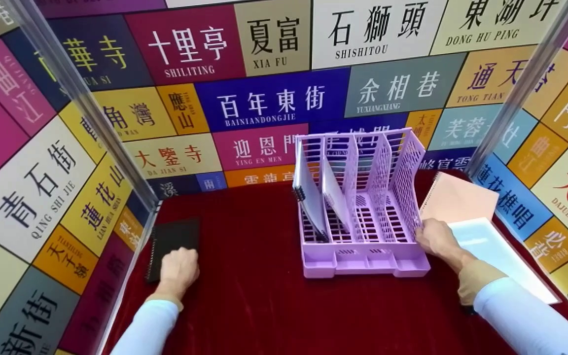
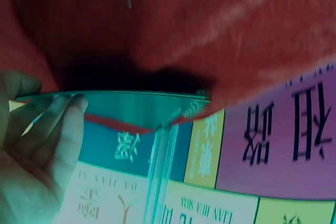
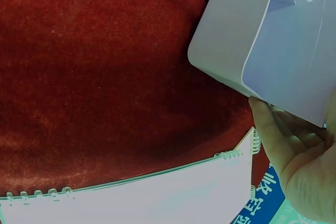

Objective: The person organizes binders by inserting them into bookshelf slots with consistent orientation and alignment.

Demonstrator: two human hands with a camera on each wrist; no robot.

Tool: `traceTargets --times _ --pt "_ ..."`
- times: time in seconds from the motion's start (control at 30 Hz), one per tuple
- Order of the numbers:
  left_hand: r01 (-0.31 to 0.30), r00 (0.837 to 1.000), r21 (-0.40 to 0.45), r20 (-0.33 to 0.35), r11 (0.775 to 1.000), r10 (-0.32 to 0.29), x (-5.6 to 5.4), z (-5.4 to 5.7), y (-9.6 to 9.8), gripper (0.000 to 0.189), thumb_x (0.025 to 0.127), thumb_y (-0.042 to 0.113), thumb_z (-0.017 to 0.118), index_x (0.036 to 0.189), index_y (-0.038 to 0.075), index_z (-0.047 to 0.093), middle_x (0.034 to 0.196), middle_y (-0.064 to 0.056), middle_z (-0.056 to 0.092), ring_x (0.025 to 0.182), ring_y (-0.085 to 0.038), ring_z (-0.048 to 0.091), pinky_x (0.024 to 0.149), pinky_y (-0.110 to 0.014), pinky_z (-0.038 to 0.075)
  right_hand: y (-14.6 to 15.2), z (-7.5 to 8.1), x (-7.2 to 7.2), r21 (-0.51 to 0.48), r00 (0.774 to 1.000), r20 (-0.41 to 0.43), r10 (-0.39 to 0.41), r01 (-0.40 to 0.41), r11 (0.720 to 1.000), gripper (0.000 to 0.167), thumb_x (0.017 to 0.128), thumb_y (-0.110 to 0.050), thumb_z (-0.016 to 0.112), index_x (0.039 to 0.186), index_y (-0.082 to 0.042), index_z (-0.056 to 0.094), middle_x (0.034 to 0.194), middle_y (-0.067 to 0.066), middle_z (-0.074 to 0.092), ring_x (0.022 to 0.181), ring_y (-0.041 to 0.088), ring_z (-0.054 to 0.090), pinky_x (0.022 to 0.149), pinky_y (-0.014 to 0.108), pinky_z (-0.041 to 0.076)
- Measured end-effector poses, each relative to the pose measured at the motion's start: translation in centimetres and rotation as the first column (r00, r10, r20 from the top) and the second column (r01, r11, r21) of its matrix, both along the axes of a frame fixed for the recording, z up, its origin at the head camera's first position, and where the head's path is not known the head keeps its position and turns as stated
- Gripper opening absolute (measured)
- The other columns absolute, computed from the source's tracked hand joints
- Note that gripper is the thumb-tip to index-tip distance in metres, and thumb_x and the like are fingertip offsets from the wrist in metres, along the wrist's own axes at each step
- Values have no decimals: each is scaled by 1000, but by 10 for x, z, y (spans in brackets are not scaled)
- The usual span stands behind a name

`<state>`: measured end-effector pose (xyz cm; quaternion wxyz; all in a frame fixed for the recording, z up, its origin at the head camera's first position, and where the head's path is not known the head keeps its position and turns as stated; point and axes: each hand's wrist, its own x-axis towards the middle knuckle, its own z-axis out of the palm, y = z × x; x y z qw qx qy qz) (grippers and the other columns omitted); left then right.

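black, coil-bound and pinched at its near end by the left hand [image 1: 179, 266], the notebook [image 1: 174, 240] sits with its long axis fore-and-aft, well left of the purple rack [image 1: 363, 264], whose side the right hand [image 1: 438, 239] touches (gripping or not, unclear).

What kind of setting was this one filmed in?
Probably a small staged booth rather than an ordinary office: sign-printed panels stand around the work surface, slim corner posts run between them, and a dark red cloth lies under the purple file rack.
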<state>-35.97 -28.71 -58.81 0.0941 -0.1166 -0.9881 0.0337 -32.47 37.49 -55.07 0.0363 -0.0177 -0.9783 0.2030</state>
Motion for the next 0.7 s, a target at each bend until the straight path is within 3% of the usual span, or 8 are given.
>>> traceTargets --times 0.17,0.27,0.4,0.57,0.7 --pt "-17 997 19 70 1000 15 4 -11 0 11 68 21 63 61 13 60 66 -11 57 53 -35 55 37 -45 37 0 -1 1 -13 1000 10 -14 14 1000 24 86 -14 44 82 3 60 75 19 61 69 34 57 64 50 45" --pt "-43 994 44 107 998 38 3 -10 -2 21 67 32 67 67 11 62 71 -11 58 58 -35 56 40 -46 39 0 0 2 -24 999 34 -19 20 1000 25 86 -14 43 86 5 60 77 20 61 70 34 57 65 50 45" --pt "-114 979 147 183 983 86 -3 -3 -7 41 66 52 68 74 12 64 75 -12 61 62 -33 57 44 -46 41 1 1 3 -23 999 28 -19 19 1000 25 86 -14 43 85 4 60 75 19 61 68 32 57 64 49 46" --pt "-272 949 253 233 928 215 -13 5 -26 47 68 54 66 79 8 65 80 -21 62 66 -36 58 47 -48 42 2 2 1 -19 1000 17 -1 1 1000 23 85 -13 44 78 2 60 71 16 60 62 28 56 60 47 46" --pt "-430 891 280 284 859 354 -19 12 -43 53 72 49 66 91 -1 64 90 -30 59 72 -42 57 48 -50 42 2 0 0 -19 1000 30 -2 2 1000 23 85 -14 44 78 1 60 70 15 60 62 27 56 60 46 46"
